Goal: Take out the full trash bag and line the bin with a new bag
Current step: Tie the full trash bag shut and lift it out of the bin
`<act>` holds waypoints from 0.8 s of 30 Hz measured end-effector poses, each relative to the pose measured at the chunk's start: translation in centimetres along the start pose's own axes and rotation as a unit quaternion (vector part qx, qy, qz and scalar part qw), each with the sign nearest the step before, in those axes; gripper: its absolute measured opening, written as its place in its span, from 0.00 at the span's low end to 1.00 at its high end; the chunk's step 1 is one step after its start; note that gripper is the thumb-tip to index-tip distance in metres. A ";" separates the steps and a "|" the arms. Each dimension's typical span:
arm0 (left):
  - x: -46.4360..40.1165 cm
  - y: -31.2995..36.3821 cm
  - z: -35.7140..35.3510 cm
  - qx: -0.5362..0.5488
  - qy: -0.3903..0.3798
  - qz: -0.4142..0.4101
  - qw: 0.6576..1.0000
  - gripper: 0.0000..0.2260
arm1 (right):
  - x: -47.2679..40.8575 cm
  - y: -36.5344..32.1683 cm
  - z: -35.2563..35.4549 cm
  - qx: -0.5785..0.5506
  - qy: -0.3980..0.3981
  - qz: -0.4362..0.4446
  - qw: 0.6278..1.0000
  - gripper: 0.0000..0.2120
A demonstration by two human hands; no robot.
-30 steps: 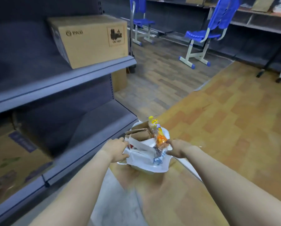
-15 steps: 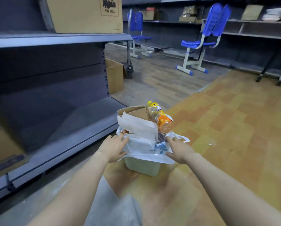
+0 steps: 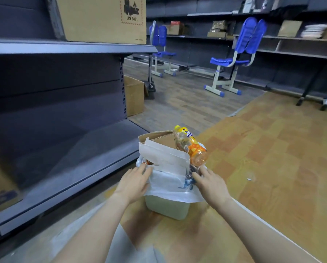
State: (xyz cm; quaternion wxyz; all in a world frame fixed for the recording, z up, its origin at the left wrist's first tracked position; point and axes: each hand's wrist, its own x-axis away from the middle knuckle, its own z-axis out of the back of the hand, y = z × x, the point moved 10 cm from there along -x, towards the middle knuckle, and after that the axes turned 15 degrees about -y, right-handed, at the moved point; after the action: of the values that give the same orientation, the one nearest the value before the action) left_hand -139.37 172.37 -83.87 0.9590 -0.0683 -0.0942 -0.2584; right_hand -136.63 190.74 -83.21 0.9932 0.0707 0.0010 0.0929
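Observation:
A small pale bin (image 3: 167, 208) stands on the floor in front of me. A white trash bag (image 3: 168, 184) lines it and folds over its rim. The bag is stuffed with cardboard (image 3: 159, 138), a white paper sheet (image 3: 164, 155) and an orange drink bottle (image 3: 192, 146) that sticks out at the top right. My left hand (image 3: 135, 180) presses on the bag's left edge with fingers curled on the plastic. My right hand (image 3: 209, 180) grips the bag's right edge just under the bottle.
A dark metal shelf unit (image 3: 64, 145) runs along the left, close to the bin, with a cardboard box (image 3: 102, 18) on its upper shelf. Another open box (image 3: 134, 95) sits on the floor behind it. Blue chairs (image 3: 235, 57) stand further back.
The view has dropped lower and closer to the bin. Both hands have stayed on the bag's edges, and the bin's pale body now shows beneath the bag.

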 end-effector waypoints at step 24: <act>0.5 -2.5 -0.3 0.082 0.023 0.046 0.995 0.25 | 3.0 -8.7 4.4 0.081 0.200 0.181 0.959 0.16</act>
State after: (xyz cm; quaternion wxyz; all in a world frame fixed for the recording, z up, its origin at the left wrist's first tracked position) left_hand -140.16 169.93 -83.82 0.9742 0.0127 -0.0897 -0.2068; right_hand -132.05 182.22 -80.02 0.9301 0.1298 0.1945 0.2831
